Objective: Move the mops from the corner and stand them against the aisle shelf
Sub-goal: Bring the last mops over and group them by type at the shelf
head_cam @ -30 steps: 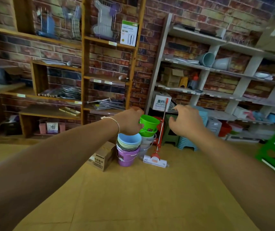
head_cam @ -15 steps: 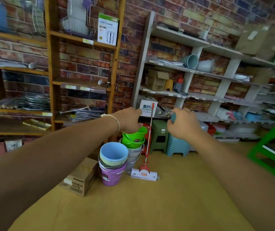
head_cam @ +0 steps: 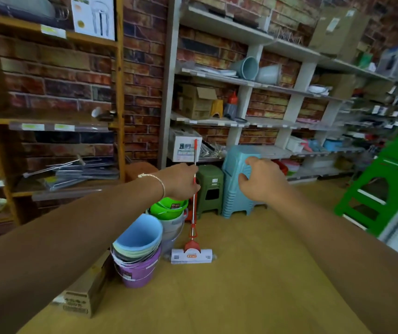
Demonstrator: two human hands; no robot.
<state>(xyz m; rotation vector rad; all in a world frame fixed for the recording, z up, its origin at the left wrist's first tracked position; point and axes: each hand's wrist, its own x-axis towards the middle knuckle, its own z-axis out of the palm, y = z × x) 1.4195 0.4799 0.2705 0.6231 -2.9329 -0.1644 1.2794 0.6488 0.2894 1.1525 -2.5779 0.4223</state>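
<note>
**A:** Where does the mop [head_cam: 194, 208] stand?

**B:** Upright in the corner, a little left of centre. Its white sponge head rests on the tan floor [head_cam: 253, 285] and its red and silver handle rises to about the twelve o'clock of that head, ending in front of a white box [head_cam: 184, 145] on the grey shelf unit [head_cam: 260, 121].

**A:** Is it in hand?

**B:** The left hand [head_cam: 181, 182] is at the handle's upper part, fingers curled at the shaft. I judge it to be gripping, though the fingers lie on the far side and the hold itself is hidden. The right hand [head_cam: 262, 180] hangs loose and holds nothing, at three o'clock from the left one, in front of the pale blue stool stack [head_cam: 235, 189].

**A:** What crowds the mop?

**B:** At nine o'clock of the handle, a green basin [head_cam: 169, 208] on grey pails; at seven o'clock of that, a blue bucket in a purple one [head_cam: 136, 259]. A dark green stool [head_cam: 210, 186] stands just beside the shaft at three o'clock.

**A:** So which step?

**B:** The pick-up, I'd say. Next calls for a straight lift, head clear of the pails, before carrying it off.
</note>
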